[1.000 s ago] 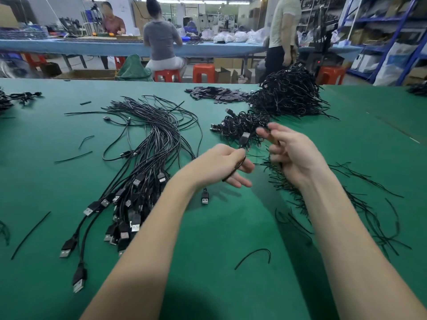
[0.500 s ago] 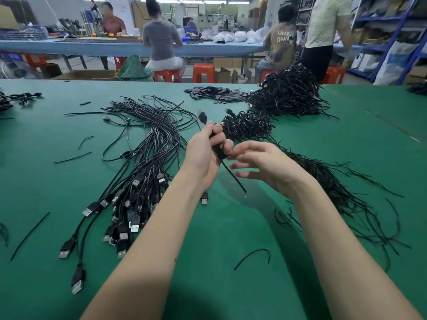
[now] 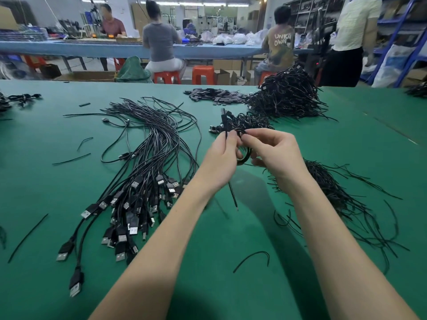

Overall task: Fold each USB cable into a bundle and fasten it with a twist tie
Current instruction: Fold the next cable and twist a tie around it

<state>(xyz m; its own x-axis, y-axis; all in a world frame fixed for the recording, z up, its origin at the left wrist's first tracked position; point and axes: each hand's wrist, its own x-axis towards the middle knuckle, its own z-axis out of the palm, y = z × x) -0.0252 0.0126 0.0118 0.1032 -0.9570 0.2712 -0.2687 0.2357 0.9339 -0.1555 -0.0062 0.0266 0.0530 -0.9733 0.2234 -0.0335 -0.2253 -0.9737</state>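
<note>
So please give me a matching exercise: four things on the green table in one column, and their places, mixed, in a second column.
Things:
1. loose USB cables
2. pile of twist ties
3. big heap of finished bundles
4. folded cable

Places:
A. far side of the table, right of centre
B. between the left hand and right hand
C. left of the hands
D. under and beside the right forearm

Pairs: 1-C, 2-D, 3-A, 4-B
</note>
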